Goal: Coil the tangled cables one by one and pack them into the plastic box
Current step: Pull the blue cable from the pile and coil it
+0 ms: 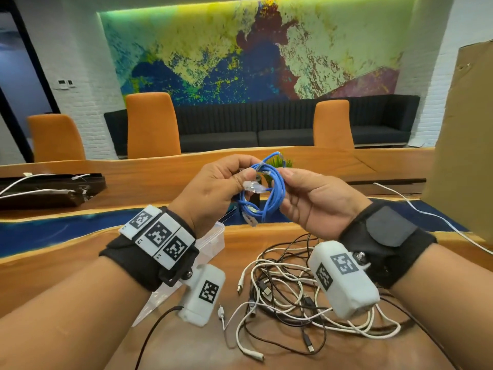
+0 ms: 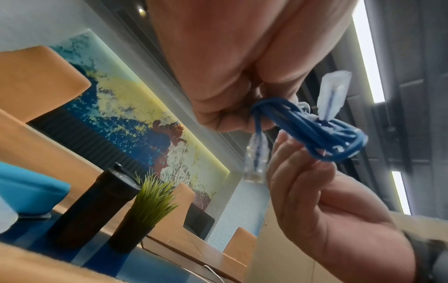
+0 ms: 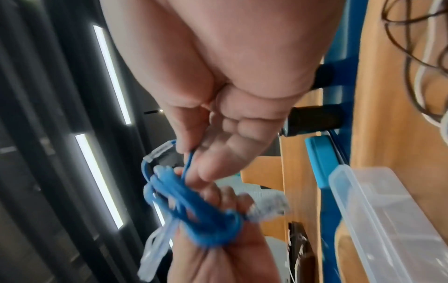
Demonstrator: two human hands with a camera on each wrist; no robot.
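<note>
**A:** Where was the blue network cable [image 1: 262, 188] with the clear plastic plugs?

**B:** Bunched into a small coil and held up in the air above the wooden table [image 1: 266, 236], between both hands. The left hand [image 1: 213, 190] had its fingers curled round one side of the coil, thumb pressed near one clear plug. The right hand [image 1: 314, 198] gripped the opposite side, fingers bent behind the loops and thumb in front.

**A:** Did the wrist cameras agree?

**B:** Yes. From the left wrist, the coil [image 2: 322, 134] ran from the left hand's curled fingers [image 2: 225, 114] to the right hand's fingertips [image 2: 290, 153], with a plug sticking out above it and another hanging below. The right wrist view was blurred, but showed the blue loops [image 3: 198, 214] pinched by both hands.

**A:** And the clear rectangular plastic box?

**B:** The box [image 1: 213, 239] sat on the table directly below the left hand, partly hidden by that wrist. Its rim [image 3: 363, 210] showed open in the right wrist view.

**A:** The other cables?

**B:** A tangled heap of white and black cables [image 1: 288, 289] lay on the table below the right hand, just beside the box.
</note>
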